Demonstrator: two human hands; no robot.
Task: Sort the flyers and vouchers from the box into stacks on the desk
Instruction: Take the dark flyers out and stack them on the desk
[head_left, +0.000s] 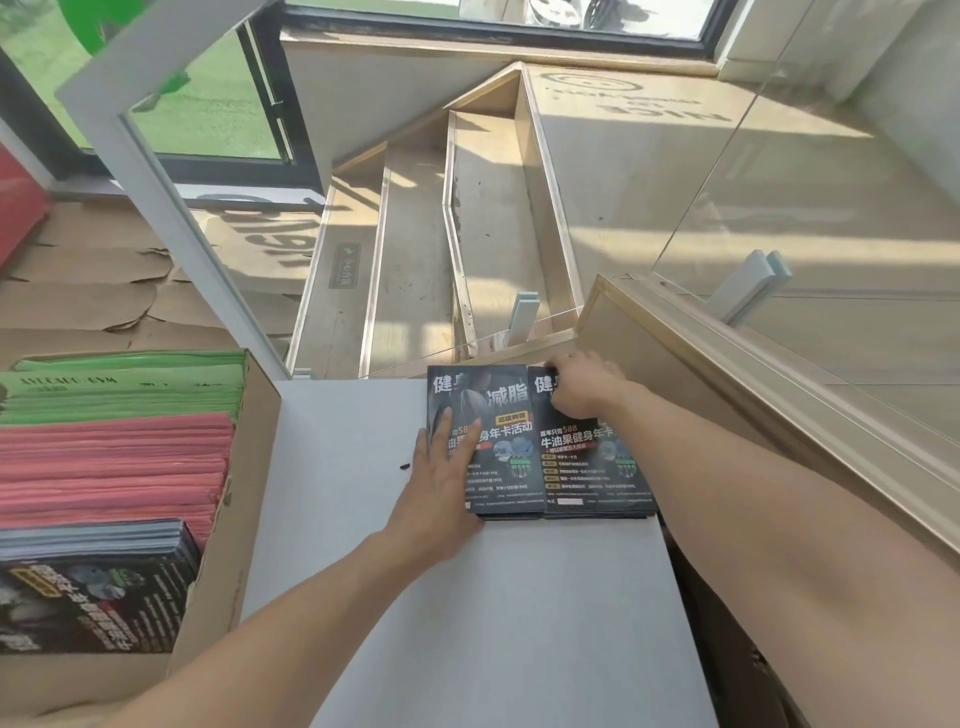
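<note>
we see the biggest risk at the far edge of the grey desk (467, 597), middle of the frame: two stacks of black flyers sit side by side, touching, right at that edge with a stairwell dropping away beyond. a push forward could, we judge, send sheets over it. the left stack (498, 410) lies under our left hand (441, 483), which is flat and open, fingers spread on the cover and along its left side. the right stack (592, 467) has our right hand (579, 387) on its top end, fingers curled; we cannot tell whether it pinches a sheet or only presses. squaring one stack could nudge the other out of line, since they abut.

the cardboard box (249, 493), at the left of the frame, holds green flyers (124, 389), pink flyers (114, 467) and more black ones (98, 597), unsorted as yet; its left side is cut off by the frame.

smaller: the hands hide part of both covers, we cannot count sheets, and a tiny dark speck (405, 466) on the desk stays unidentifiable.
</note>
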